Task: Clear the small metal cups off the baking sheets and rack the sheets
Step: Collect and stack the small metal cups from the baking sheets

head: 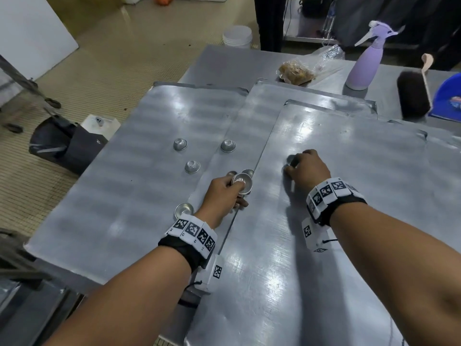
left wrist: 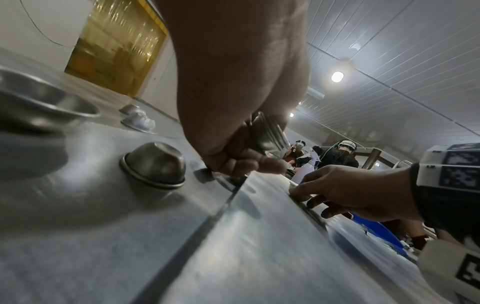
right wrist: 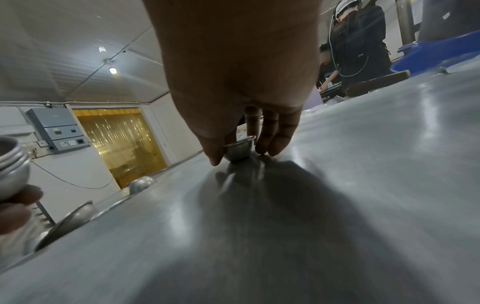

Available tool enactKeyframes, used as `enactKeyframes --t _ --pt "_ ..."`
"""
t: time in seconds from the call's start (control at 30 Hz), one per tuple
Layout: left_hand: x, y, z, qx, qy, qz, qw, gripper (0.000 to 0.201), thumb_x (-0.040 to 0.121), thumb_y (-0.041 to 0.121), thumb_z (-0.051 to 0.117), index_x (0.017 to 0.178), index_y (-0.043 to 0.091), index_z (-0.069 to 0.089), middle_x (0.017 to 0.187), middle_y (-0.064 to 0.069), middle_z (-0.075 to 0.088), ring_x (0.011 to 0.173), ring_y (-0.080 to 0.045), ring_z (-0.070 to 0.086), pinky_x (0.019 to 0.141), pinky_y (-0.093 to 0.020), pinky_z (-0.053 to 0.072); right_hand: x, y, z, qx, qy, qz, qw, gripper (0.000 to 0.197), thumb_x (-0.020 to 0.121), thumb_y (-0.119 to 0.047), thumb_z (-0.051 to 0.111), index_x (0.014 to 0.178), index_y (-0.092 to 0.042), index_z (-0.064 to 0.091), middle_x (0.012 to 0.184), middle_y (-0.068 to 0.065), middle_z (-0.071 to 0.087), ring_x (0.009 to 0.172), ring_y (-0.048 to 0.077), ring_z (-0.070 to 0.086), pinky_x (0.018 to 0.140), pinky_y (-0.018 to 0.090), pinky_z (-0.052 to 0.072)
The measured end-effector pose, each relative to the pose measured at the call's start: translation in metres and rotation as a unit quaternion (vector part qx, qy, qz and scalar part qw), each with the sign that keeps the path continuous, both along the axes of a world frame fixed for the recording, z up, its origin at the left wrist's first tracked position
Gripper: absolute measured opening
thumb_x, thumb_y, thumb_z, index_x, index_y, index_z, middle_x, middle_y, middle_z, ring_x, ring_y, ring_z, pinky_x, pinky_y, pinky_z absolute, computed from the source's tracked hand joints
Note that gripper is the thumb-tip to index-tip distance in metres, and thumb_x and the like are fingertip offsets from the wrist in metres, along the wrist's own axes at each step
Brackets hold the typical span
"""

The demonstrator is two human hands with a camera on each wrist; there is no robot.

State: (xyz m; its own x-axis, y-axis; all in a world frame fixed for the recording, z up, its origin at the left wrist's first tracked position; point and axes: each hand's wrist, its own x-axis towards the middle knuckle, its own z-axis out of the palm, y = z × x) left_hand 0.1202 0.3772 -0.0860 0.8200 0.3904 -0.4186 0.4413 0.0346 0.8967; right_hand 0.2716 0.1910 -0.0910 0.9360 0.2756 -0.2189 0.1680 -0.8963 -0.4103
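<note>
Overlapping metal baking sheets (head: 139,196) cover the table. My left hand (head: 224,193) grips a nested stack of small metal cups (head: 241,183), the same stack (left wrist: 267,131) showing in the left wrist view. My right hand (head: 305,168) pinches a single upright cup (head: 290,160) on the right sheet (head: 349,196); the right wrist view shows thumb and fingers around that cup (right wrist: 237,148). Several loose cups lie on the left sheet, some upside down (head: 180,144) (head: 227,146) (head: 192,167), one upright (head: 184,209) by my left wrist.
A purple spray bottle (head: 366,61), a dark brush (head: 412,96), a blue tub (head: 449,96) and a plastic bag of food (head: 296,71) stand at the table's far side. A black bag (head: 64,146) lies on the tiled floor at left. People stand beyond the table.
</note>
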Motion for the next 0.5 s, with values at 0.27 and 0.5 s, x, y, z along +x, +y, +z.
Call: enactKeyframes --t 0.27,0.5 --pt "-0.012 -0.024 0.010 0.009 -0.005 -0.005 1.000 0.019 0.095 0.010 0.055 0.098 -0.005 0.066 0.086 -0.023 0.075 0.050 -0.025 0.064 0.044 -0.022 0.039 -0.043 -0.014 -0.002 0.079 0.025 -0.035 0.996 0.066 0.085 -0.035 0.072 0.142 -0.014 0.045 0.129 0.012 0.060 0.116 0.032 0.058 0.084 0.033 0.044" --pt "-0.032 -0.040 0.012 0.016 -0.010 -0.001 1.000 0.019 0.091 0.012 0.055 0.097 -0.003 0.065 0.074 -0.014 0.073 0.053 -0.028 0.062 0.051 -0.029 0.039 -0.100 -0.036 -0.007 0.084 0.034 -0.012 0.996 0.053 0.081 -0.040 0.072 0.128 -0.020 0.059 0.119 0.010 0.060 0.109 0.030 0.059 0.087 0.038 0.052"
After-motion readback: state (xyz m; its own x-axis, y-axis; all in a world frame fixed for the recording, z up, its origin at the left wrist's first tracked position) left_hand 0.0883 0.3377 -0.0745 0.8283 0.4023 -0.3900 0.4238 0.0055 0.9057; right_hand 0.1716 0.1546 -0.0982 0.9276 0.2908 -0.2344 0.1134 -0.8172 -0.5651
